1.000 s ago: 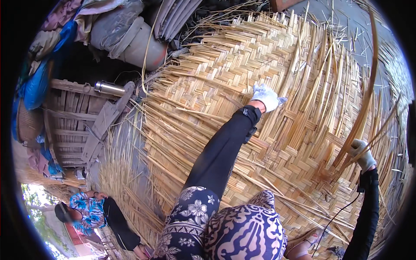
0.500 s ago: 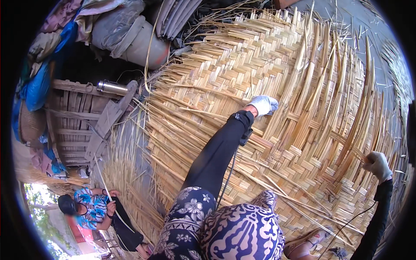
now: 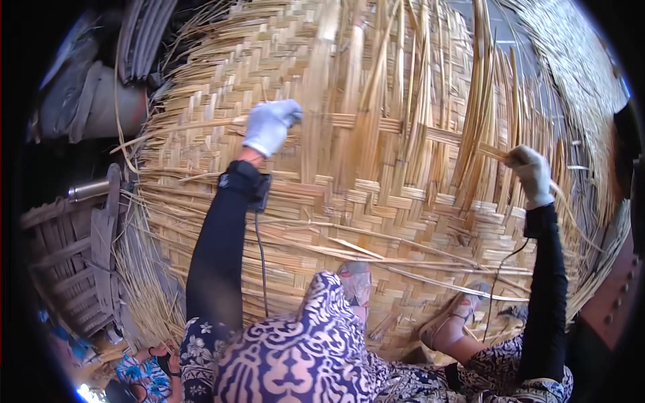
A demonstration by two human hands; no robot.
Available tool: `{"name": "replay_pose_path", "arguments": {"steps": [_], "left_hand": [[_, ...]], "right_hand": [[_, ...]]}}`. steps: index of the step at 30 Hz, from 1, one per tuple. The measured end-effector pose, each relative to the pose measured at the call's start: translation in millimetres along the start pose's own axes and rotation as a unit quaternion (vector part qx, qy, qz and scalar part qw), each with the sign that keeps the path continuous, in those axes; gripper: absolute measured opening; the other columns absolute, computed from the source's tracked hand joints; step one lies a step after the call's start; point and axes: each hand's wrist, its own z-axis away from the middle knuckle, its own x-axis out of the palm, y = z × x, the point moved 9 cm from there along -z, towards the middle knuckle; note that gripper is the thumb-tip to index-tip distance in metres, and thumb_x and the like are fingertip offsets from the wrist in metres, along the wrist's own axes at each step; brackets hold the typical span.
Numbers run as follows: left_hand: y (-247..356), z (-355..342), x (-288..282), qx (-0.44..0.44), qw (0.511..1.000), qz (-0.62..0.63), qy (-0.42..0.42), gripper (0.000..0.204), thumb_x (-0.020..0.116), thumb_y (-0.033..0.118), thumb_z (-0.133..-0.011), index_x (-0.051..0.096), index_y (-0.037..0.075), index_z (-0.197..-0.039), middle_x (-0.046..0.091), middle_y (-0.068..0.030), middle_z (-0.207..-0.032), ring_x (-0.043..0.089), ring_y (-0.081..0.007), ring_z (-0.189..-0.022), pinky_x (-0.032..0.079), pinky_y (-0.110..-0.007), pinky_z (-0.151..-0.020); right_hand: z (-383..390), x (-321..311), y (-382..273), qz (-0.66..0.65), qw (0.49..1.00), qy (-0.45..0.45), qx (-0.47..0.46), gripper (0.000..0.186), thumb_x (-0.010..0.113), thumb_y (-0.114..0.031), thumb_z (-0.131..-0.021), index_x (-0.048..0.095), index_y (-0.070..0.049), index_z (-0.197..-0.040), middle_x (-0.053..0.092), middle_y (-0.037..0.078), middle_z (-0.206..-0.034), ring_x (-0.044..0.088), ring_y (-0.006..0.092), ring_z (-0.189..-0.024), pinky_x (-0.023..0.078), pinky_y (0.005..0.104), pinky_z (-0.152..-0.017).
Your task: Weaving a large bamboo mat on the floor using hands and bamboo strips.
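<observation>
A large woven mat of pale cane or reed strips (image 3: 376, 191) fills the centre, with loose lengths fanning over its top and sides. My left hand (image 3: 272, 124), in a white glove, is closed at a crosswise strip in the upper middle; its fingertips' grip is unclear. My right hand (image 3: 531, 171), in a greyer glove, pinches the end of a flat crosswise strip (image 3: 497, 151) that passes through upright bundles on the right. Black sleeves and cords run down both forearms. A sandalled foot (image 3: 453, 316) rests on the mat below.
At left are corrugated sheets (image 3: 141, 33), a cylindrical container (image 3: 114, 107), a steel flask (image 3: 91, 189) and wooden slats (image 3: 57, 248). Another person (image 3: 144, 376) in blue floral clothing sits lower left. A reddish studded surface (image 3: 605, 302) borders the right, below a heap of pale straw (image 3: 578, 67).
The view has swung, shifting the scene left and upward in the picture. My left hand has moved left along the mat; my right hand still grips a strip at the right.
</observation>
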Motion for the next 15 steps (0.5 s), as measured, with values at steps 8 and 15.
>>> {"name": "replay_pose_path", "arguments": {"steps": [8, 15], "left_hand": [[-23, 40, 33, -0.105, 0.973, -0.057, -0.197, 0.013, 0.056, 0.026, -0.077, 0.06, 0.014, -0.079, 0.061, -0.0059, -0.071, 0.06, -0.0228, -0.068, 0.046, -0.032, -0.06], [-15, 33, 57, -0.071, 0.958, -0.094, -0.261, 0.029, 0.049, 0.04, -0.079, 0.06, 0.013, -0.08, 0.06, -0.0091, -0.075, 0.057, -0.0292, -0.073, 0.044, -0.038, -0.063]], "right_hand": [[51, 62, -12, 0.253, 0.954, -0.162, -0.003, 0.005, 0.061, -0.017, -0.065, 0.064, -0.014, -0.067, 0.061, 0.008, -0.07, 0.059, 0.0255, -0.066, 0.046, 0.0328, -0.061], [18, 122, -91, -0.059, 0.998, -0.022, 0.004, 0.022, 0.05, -0.012, -0.08, 0.056, -0.008, -0.101, 0.061, 0.014, -0.087, 0.059, 0.0273, -0.08, 0.047, 0.0355, -0.072]]}}
